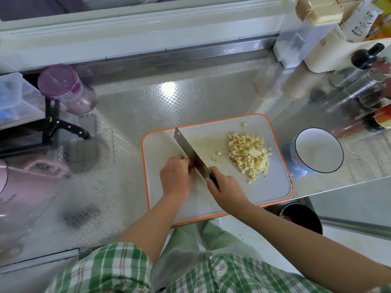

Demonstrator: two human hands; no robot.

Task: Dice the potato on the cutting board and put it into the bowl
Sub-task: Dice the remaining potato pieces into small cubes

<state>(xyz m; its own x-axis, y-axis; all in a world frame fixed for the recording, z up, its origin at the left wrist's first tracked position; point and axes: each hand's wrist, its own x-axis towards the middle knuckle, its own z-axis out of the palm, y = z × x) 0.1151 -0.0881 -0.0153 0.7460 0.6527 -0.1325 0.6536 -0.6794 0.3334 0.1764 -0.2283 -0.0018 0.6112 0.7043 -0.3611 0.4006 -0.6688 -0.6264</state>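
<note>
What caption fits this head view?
Right hand grips cleaver on the cutting board, left hand at its blade; diced potato piled there, bowl empty alongside.

Left hand [176, 176] curls down against the cleaver [190, 152] blade; whatever sits under it is hidden, so can't tell if it grips anything. Right hand [224, 187] wraps the cleaver handle, only a stub of black shows. Forearms [156, 225] cover part of the cutting board [275, 187] near edge. Pink appliance [27, 182]: cropped by the left edge, blurred, type unclear. Black-handled knife [72, 129]: blade hidden behind the dark rack [51, 111]. Bottles [380, 118] at the right edge cropped and smeared; print on the white bottle [359, 22] unreadable. Dark bin [302, 216] half hidden under the worktop [148, 98] edge. Bowl [319, 150] outer pattern too blurred to make out.
</note>
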